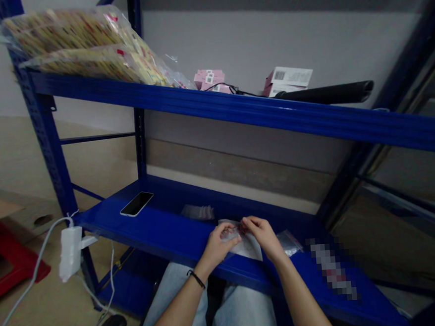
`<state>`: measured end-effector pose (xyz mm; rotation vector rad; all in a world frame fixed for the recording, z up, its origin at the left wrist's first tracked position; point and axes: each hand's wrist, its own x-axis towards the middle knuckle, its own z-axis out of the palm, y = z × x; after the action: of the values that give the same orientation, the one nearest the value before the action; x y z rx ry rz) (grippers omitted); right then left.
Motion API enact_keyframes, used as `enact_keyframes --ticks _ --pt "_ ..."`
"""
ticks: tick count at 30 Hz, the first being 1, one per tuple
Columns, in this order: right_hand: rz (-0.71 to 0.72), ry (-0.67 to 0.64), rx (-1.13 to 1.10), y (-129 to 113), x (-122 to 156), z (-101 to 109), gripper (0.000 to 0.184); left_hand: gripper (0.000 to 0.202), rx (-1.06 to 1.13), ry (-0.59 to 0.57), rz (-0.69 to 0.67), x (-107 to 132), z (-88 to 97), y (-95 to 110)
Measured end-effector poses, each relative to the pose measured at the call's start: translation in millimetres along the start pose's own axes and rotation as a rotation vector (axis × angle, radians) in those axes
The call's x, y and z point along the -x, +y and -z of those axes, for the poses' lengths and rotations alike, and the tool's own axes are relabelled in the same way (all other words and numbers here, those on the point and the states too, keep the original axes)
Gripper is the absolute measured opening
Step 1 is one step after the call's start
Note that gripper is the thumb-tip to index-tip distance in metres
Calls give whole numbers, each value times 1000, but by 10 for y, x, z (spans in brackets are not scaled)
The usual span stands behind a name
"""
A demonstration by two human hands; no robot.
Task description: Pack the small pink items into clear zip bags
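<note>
Both my hands meet over the blue lower shelf point(162, 226). My left hand point(217, 243) and my right hand point(264, 235) pinch the top edge of a small clear plastic bag point(248, 248) that holds something small and reddish. The fingers of both hands are closed on the bag's rim. A black band sits on my left wrist. Two more small clear bags lie on the shelf, one behind my hands point(198, 211) and one to the right point(290, 241).
A phone point(136, 203) lies face up at the shelf's left end. The upper shelf point(236, 109) carries plastic-wrapped packs point(82, 46), pink boxes point(209, 79), a white box point(288, 78) and a black tube point(328, 93). A white charger point(70, 250) hangs at left.
</note>
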<state>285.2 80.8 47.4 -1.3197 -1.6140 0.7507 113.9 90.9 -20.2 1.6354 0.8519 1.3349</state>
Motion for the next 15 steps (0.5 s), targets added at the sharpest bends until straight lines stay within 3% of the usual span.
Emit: enact_keyframes --ticks 3,7,10,15 --pt "-29 120 86 172 -20 64 44 26 -165 -31 -41 14 -37 -23" --pt "0 65 253 408 48 112 40 26 -271 -102 -124 32 -69 -59" --pt "41 13 240 468 147 171 37 23 -211 -95 -74 15 -42 -60" --pt "49 -119 157 378 263 213 33 21 71 -33 62 -36 25 -42"
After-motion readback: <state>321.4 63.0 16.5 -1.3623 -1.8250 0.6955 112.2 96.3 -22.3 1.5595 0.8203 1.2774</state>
